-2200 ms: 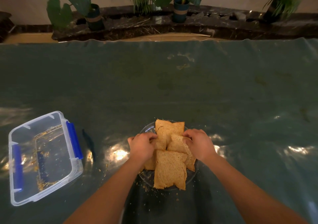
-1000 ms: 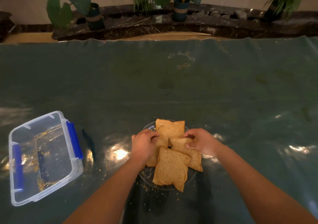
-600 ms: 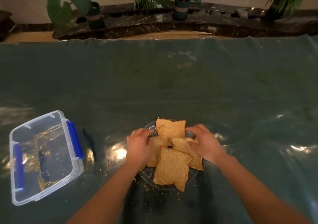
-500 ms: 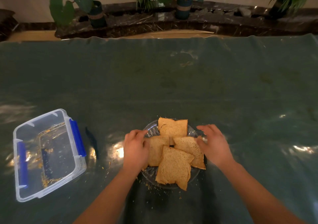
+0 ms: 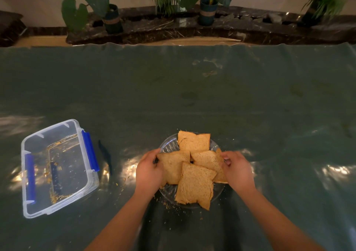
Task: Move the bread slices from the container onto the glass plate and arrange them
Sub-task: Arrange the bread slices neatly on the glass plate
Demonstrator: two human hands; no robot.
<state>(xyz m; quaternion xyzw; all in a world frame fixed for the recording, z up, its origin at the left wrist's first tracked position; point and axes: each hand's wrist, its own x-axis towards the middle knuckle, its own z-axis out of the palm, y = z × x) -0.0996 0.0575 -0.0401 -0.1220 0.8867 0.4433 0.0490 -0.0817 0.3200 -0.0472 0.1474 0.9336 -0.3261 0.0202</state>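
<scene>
Several brown bread slices (image 5: 195, 185) lie overlapping in a cross on the round glass plate (image 5: 167, 144) near the table's front edge. My left hand (image 5: 148, 172) curls around the plate's left rim, thumb at the corner of the left slice (image 5: 174, 167). On the opposite rim my right hand (image 5: 238, 170) has its fingers bent against the edge of the right slice (image 5: 208, 159). The clear plastic container (image 5: 49, 131) with blue clips stands at the left and holds only crumbs.
A dark green glossy sheet (image 5: 192, 96) covers the table, with crumbs scattered around the plate. A small dark object (image 5: 105, 154) lies just right of the container. Potted plants (image 5: 111, 17) line a dark marble ledge beyond the far edge.
My hands left the slices in the middle, spread outward for a moment, then closed in on the plate's left and right rims. The slices now lie flatter and more spread out.
</scene>
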